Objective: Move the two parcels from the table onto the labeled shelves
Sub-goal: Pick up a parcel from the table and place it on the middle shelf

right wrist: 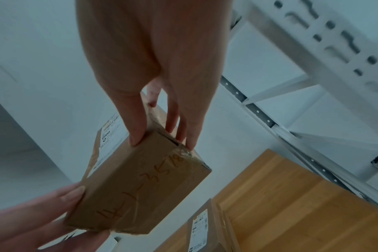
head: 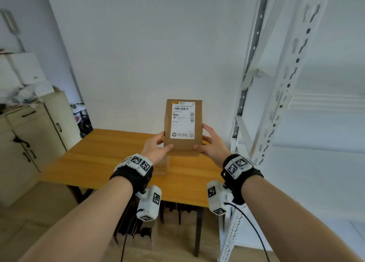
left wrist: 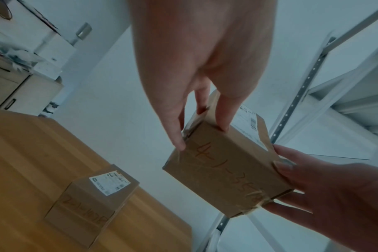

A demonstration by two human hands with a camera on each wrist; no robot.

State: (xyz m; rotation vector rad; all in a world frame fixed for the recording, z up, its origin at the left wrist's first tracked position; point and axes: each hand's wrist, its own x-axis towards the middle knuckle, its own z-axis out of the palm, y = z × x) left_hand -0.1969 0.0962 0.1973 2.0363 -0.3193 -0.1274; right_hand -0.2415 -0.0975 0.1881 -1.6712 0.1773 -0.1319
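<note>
A brown cardboard parcel (head: 182, 126) with a white shipping label is held upright above the wooden table (head: 110, 155), label toward me. My left hand (head: 157, 147) grips its lower left edge and my right hand (head: 210, 143) grips its lower right edge. Handwritten orange numbers run along the parcel's (left wrist: 224, 168) bottom face, also seen on the parcel (right wrist: 140, 185) from the right wrist. A second brown parcel (left wrist: 91, 202) with a label lies on the table below; this second parcel (head: 163, 165) is mostly hidden behind my left hand in the head view.
A white metal shelf rack (head: 280, 95) stands to the right of the table, its shelves (head: 327, 101) blurred. A beige cabinet (head: 29, 143) with clutter on top stands at the left. A white wall rises behind the table. Dark items sit under the table.
</note>
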